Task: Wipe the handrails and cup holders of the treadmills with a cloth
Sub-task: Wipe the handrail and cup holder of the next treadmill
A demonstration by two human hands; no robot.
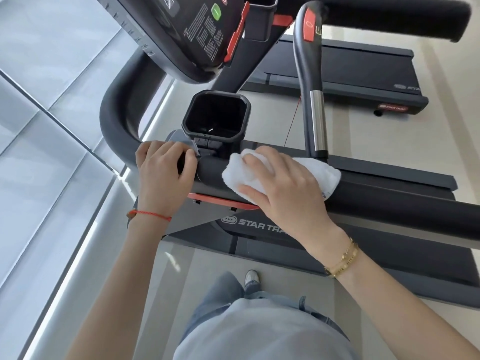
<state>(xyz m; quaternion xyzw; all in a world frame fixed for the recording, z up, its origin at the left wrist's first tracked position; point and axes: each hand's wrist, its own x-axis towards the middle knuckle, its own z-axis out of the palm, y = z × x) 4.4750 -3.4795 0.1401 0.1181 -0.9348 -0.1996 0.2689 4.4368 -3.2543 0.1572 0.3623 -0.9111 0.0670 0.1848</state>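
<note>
White cloth (281, 175) is lying on the black handrail (389, 203), right hand (285, 188) pressing it flat-fingered; left hand (163, 175) is gripping the rail at nine o'clock, cup holder (217, 116) sitting at twelve.

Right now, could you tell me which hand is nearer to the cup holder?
Left. The left hand grips the handrail just below the cup holder; the right hand presses the cloth on the rail further right.

Two black-decked treadmills (363, 162), two square black plastic cup holders (217, 118), one folded white cloth (280, 175), two bare hands (166, 178).
</note>
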